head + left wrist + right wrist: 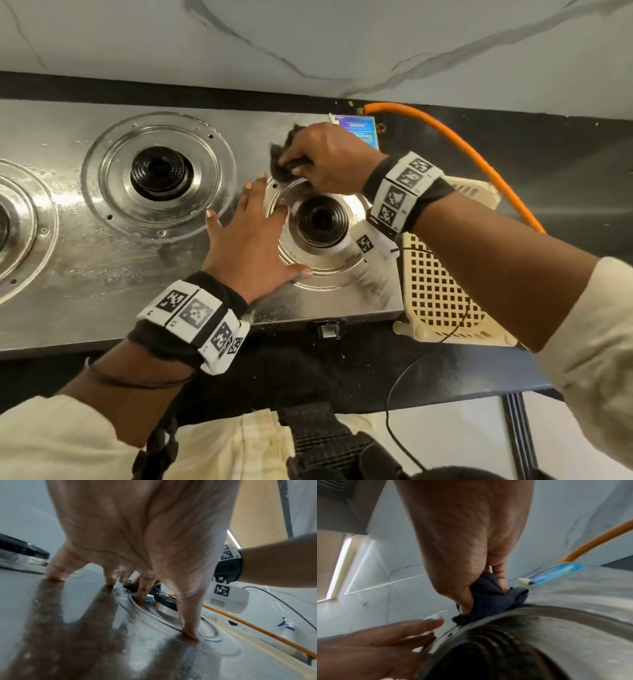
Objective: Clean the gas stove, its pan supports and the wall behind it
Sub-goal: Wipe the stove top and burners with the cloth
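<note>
The steel gas stove (102, 267) lies bare, its pan supports out of view, with black burners at the middle (159, 173) and right (321, 221). My right hand (322, 157) grips a dark cloth (282, 161) (489, 599) and presses it against the far rim of the right burner's steel ring (322, 270). My left hand (253, 236) rests flat on the stove with fingers spread, its index finger and thumb on that ring's left edge (154, 616). The pale marbled wall (308, 41) rises behind the stove.
An orange gas hose (455, 137) curves from the stove's back right corner. A blue label (356, 128) sits at that corner. A cream lattice basket (442, 294) stands against the stove's right side. A spray bottle (286, 624) shows far right in the left wrist view.
</note>
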`<state>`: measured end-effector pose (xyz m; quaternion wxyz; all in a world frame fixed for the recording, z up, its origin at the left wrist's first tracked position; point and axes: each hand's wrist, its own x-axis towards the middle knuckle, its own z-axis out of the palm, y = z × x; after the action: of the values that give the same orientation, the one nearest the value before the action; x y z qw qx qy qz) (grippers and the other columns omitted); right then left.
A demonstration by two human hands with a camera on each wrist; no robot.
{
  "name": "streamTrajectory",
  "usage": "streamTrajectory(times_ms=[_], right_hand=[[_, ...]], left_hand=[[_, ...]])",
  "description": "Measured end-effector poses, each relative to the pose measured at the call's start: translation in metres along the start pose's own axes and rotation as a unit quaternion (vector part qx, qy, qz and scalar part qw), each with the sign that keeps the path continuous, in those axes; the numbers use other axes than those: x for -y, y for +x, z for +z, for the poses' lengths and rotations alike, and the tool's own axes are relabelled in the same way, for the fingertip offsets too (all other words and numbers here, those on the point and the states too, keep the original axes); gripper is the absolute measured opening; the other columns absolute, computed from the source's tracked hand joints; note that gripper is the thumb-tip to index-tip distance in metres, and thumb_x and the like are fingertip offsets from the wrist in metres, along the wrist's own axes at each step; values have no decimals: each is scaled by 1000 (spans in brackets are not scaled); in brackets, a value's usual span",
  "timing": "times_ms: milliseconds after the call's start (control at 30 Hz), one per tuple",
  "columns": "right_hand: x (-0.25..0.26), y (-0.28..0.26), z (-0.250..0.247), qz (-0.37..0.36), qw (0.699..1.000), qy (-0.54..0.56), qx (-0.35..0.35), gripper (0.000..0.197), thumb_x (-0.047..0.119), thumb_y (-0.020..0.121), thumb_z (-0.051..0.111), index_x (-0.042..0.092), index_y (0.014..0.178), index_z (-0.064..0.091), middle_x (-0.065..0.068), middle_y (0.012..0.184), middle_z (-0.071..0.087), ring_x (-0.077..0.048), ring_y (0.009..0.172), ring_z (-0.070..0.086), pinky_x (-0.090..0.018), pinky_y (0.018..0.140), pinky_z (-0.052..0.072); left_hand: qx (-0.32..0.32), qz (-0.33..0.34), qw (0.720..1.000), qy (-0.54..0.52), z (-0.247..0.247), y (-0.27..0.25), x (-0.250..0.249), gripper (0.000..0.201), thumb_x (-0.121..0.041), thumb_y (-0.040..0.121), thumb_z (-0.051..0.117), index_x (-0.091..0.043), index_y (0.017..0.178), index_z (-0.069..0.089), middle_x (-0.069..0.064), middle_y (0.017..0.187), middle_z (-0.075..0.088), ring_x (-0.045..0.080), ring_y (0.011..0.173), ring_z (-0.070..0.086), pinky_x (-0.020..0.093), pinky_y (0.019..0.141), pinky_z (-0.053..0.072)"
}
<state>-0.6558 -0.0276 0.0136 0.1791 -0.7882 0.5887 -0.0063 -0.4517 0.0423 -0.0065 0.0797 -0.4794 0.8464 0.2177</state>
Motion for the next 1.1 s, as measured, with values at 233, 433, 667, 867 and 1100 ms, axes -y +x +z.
streamTrajectory(times_ms=[233, 433, 667, 867, 1100], right_hand=[[7, 5, -2, -42, 999, -11, 14, 30, 24, 96, 67, 31, 123, 77, 3, 121, 74, -20, 111, 62, -29, 96, 46], [-30, 13, -13, 159, 982, -49, -94, 27, 26, 100, 63, 29, 123, 76, -2, 106, 76, -22, 90, 70, -39, 85, 62], [20, -1, 3, 20, 999, -31, -28, 31, 25, 100, 62, 28, 128, 75, 1, 120, 75, -22, 108, 67, -35, 97, 51], [15, -16, 8, 22, 998, -36, -36, 32, 26, 102, 61, 26, 132, 72, -1, 119, 72, -22, 107, 65, -33, 92, 51], [-51, -56, 2, 163, 977, -53, -123, 36, 37, 97, 51, 22, 115, 79, -13, 101, 74, -34, 89, 67, -48, 83, 57]], left_hand=[[-5, -5, 1000, -4, 4, 0, -1, 116, -77, 67, 78, -39, 161, 21, 5, 171, -17, 30, 161, -3, 81, 115, 12], [11, -11, 1000, 22, 4, 0, 0, 113, -81, 72, 71, -26, 161, 25, 5, 172, -19, 28, 161, -8, 80, 115, 13], [-8, -1, 1000, -2, 7, 0, 1, 108, -80, 68, 75, -35, 156, 31, 5, 171, -19, 29, 161, -6, 81, 114, 12], [-11, 4, 1000, -1, 9, -2, 2, 112, -81, 70, 73, -36, 160, 25, 5, 170, -23, 30, 161, -8, 81, 115, 12], [14, 19, 999, 28, 10, -1, 1, 117, -86, 75, 61, -20, 163, 20, -7, 173, -17, 28, 160, -14, 83, 113, 12]])
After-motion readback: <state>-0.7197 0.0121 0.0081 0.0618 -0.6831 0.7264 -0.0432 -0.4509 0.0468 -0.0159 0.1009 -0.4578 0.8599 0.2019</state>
